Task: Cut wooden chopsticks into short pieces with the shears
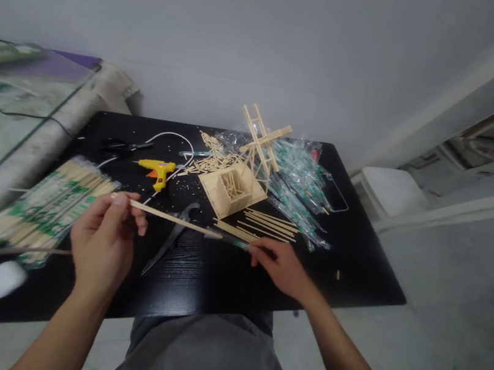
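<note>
A pale pair of disposable chopsticks spans the space between my hands, above the black table. My left hand pinches its left end between thumb and fingers. At the other end a clear and green plastic wrapper partly covers the tip, and my right hand grips that wrapper with closed fingers. Just beyond lie loose wooden sticks. Behind them stands a wooden windmill-like model on a flat base, with an open box of short sticks on it. A grey curved tool lies below the chopsticks.
Wrapped chopsticks lie at the left, near a white object. A yellow glue gun and black scissors rest farther back. Short stick pieces and discarded wrappers surround the model. A white stool stands right.
</note>
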The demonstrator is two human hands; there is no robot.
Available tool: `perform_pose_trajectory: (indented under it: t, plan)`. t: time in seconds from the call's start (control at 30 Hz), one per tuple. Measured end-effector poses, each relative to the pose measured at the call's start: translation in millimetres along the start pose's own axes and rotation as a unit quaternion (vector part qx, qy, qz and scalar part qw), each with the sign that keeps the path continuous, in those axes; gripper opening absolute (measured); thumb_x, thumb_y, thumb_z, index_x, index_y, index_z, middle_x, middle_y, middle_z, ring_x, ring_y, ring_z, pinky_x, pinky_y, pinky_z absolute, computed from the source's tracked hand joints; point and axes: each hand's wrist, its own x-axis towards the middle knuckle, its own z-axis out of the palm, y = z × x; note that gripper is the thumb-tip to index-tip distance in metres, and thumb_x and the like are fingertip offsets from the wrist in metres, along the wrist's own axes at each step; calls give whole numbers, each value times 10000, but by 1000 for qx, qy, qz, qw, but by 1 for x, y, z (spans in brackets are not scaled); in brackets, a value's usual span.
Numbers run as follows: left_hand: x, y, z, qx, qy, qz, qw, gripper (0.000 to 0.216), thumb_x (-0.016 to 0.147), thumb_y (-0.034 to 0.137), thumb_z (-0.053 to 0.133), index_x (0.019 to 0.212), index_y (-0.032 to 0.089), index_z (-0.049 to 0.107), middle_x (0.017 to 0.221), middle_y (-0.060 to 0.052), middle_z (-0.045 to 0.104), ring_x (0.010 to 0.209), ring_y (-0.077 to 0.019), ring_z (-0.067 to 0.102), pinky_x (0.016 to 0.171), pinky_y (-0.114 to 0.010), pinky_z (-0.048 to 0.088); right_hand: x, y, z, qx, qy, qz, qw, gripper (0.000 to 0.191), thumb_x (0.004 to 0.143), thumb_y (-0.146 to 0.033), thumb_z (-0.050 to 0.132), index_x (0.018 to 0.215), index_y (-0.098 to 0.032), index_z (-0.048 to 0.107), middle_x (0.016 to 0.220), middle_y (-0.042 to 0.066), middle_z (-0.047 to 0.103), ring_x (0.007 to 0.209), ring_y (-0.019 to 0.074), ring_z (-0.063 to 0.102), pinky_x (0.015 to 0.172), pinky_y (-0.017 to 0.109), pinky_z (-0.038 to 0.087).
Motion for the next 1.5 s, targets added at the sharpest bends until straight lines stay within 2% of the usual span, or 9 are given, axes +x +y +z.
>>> perform_pose_trajectory:
  t: [0.2,0.4,0.53,0.7,0.87,1.0,1.23,1.4,1.5]
  plan:
    - [-27,-27,5,98,-127,-108,981,251,940,423,704,940,173,729,712,9,681,569,-90,574,519,-207,467,19,47,-72,-156,254,65,952,415,970,-511,568,952,-158,786,832,103,785,701,239,676,706,358,540]
    - [-47,-54,27,132,-225,-153,953,405,879,552,723,926,150,717,797,-72,765,598,-142,664,501,-246,526,42,61,-80,-307,299,-21,903,477,950,-394,599,1327,-110,669,1382,239,668,1308,384,600,1106,570,468]
    - [-45,-63,28,136,-246,-169,945,399,846,543,754,933,159,686,818,-77,774,668,-169,717,531,-255,555,28,44,-45,-249,253,-90,931,277,998,-345,602,1191,-190,725,1209,164,745,1185,330,666,1087,544,493]
    - [-44,-74,25,184,-271,-148,933,368,862,528,722,934,172,665,803,-57,758,679,-177,725,527,-253,551,1,27,7,-144,30,-97,984,163,939,-315,764,1078,-230,766,1097,91,752,1072,270,702,980,451,560]
    - [-45,-77,20,235,-281,-116,923,280,875,458,729,955,190,726,799,-36,750,685,-167,698,586,-263,561,-8,34,32,-175,22,-106,979,100,971,-186,704,1035,-221,772,1004,90,746,976,270,693,912,454,572]
    - [-42,-70,11,328,-271,26,905,224,920,397,686,1033,217,756,1104,-86,768,971,-219,719,783,-329,593,-7,40,31,-186,34,-101,977,156,1017,-217,632,1015,-217,788,973,98,748,937,276,688,874,460,578]
    - [-22,-57,-27,470,-272,179,820,250,986,389,590,1139,227,703,1273,-123,711,1213,-286,660,1098,-507,494,-7,41,30,-185,45,-115,975,210,1038,-267,603,1022,-230,809,952,98,754,903,272,689,876,486,570]
    - [-1,-63,-59,599,-306,190,715,857,826,665,705,1475,142,508,1578,-274,457,1455,-465,452,1164,-648,388,-9,30,26,-71,54,-86,992,187,1007,-303,667,1134,-257,796,1018,79,789,936,257,732,901,445,585]
    - [8,-65,-66,649,-328,191,660,992,778,736,704,1509,106,472,1559,-303,473,1449,-498,447,1171,-671,363,-9,17,19,-6,70,-59,996,165,969,-318,716,1099,-266,801,982,58,802,911,238,744,877,400,590]
